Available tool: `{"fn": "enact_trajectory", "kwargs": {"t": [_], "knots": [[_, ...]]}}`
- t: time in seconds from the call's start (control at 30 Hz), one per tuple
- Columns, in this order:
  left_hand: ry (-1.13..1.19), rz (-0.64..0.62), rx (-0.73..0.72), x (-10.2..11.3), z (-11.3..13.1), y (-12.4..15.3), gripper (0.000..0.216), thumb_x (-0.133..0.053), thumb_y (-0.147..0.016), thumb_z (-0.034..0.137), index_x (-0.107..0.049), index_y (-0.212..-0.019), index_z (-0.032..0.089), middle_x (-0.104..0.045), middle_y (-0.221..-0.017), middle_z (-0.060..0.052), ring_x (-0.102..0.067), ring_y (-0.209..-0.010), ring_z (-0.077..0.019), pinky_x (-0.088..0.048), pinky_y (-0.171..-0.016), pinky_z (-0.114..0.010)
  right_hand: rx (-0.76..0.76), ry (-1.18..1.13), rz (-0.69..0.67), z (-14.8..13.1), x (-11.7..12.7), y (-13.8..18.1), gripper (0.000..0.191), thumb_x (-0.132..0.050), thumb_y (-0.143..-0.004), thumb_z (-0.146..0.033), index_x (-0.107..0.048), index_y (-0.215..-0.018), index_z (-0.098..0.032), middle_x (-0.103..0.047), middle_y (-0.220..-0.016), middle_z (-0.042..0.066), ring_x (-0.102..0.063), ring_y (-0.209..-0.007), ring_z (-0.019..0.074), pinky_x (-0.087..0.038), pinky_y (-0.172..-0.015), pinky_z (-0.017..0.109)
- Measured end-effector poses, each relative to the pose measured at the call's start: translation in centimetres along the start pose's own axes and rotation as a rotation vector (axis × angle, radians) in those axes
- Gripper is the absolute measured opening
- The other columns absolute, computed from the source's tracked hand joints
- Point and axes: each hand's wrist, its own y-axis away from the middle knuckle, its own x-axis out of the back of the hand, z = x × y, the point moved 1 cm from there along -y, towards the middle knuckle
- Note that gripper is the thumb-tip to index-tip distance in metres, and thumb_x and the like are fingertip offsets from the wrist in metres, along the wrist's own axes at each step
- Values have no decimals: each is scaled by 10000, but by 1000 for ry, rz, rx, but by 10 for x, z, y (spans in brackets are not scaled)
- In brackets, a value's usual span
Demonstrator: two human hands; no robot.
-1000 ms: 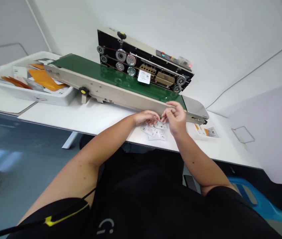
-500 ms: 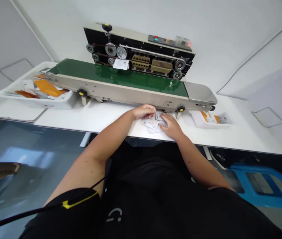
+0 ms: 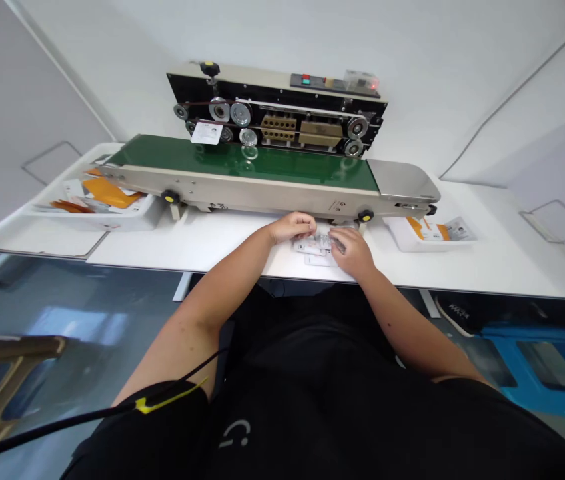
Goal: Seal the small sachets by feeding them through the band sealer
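Small white printed packets (image 3: 311, 247) lie overlapping on the white table (image 3: 232, 240), between my hands and the table's front edge. My left hand (image 3: 293, 227) hovers at the left of the pile, its fingers curled together; what they pinch, if anything, is hidden. At the pile's right side, my right hand (image 3: 353, 252) has its thumb and fingers bent around the edge of a greyish printed packet (image 3: 326, 241). Behind both hands stands a band sealing machine (image 3: 277, 120) with a green conveyor belt (image 3: 292, 163). Another white packet (image 3: 206, 133) stands upright at its left rollers.
To the left, a white bin (image 3: 135, 220) holds orange and white packets. A smaller white bin (image 3: 415, 244) with similar packets sits under the conveyor's right end. Below the table are a blue plastic stool (image 3: 552, 367) at right and a wooden chair (image 3: 12, 353) at left.
The packet in the sealing machine has travelled left along the rollers. My right hand's fingers have bent more around the greyish packet. The whole view has shifted slightly.
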Motion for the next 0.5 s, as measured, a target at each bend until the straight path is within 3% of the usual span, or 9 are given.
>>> {"fn": "enact_trajectory", "kwargs": {"t": [0.13,0.3,0.4,0.5], "knots": [[-14,-14,-3,1,-3,0,411,-747,-873,529,-716,-838,120,-600,-651,-20,-495,-573,-104,-374,-562,-229,-14,13,-112,-1,-4,-3,655,-609,-793,-190,-640,-1446,-167,-660,-1465,139,-574,-1374,363,-458,-1204,550],[-29,-15,-13,2,-4,0,423,-727,-897,541,-708,-848,122,-593,-649,-14,-491,-570,-103,-365,-565,-232,-36,12,-148,-1,-4,-4,564,-550,-832,-156,-685,-1379,-169,-725,-1336,144,-612,-1297,364,-496,-1149,552],[-47,12,-23,0,-4,0,416,-719,-907,538,-688,-868,126,-585,-651,-4,-473,-565,-100,-352,-564,-233,-24,-58,-68,-2,1,-2,463,-472,-913,-156,-729,-1294,-213,-744,-1300,118,-634,-1260,334,-480,-1163,548],[-84,62,-47,-3,-4,-1,363,-737,-904,487,-663,-955,136,-570,-685,16,-483,-595,-102,-365,-590,-233,-87,-170,98,-3,9,1,376,-463,-992,-250,-730,-1258,-245,-739,-1303,104,-643,-1256,305,-471,-1175,518]]}}
